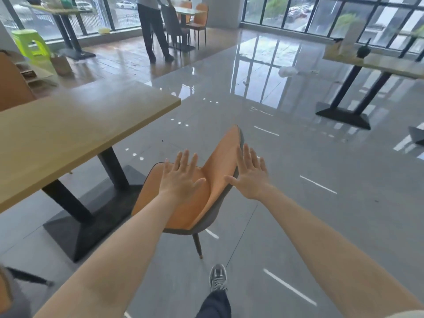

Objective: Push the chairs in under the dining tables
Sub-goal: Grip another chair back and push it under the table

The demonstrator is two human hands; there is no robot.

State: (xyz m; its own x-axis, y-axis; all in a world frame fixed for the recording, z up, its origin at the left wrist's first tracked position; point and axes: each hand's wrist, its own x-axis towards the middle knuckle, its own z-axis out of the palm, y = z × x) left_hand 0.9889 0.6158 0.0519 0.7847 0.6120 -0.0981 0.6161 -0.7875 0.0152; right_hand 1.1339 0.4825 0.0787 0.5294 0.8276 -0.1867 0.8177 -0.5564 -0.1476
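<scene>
An orange chair with a grey shell and dark legs stands on the tiled floor, pulled out beside the near corner of a wooden dining table with a black pedestal base. My left hand is spread open above the chair's seat. My right hand is spread open at the top edge of the backrest, fingers apart. Neither hand grips the chair; whether the palms touch it I cannot tell.
Another orange chair back shows at the far left. A second table stands at the right. A person stands by a far table with chairs. A green stool sits at the back left. My shoe is behind the chair.
</scene>
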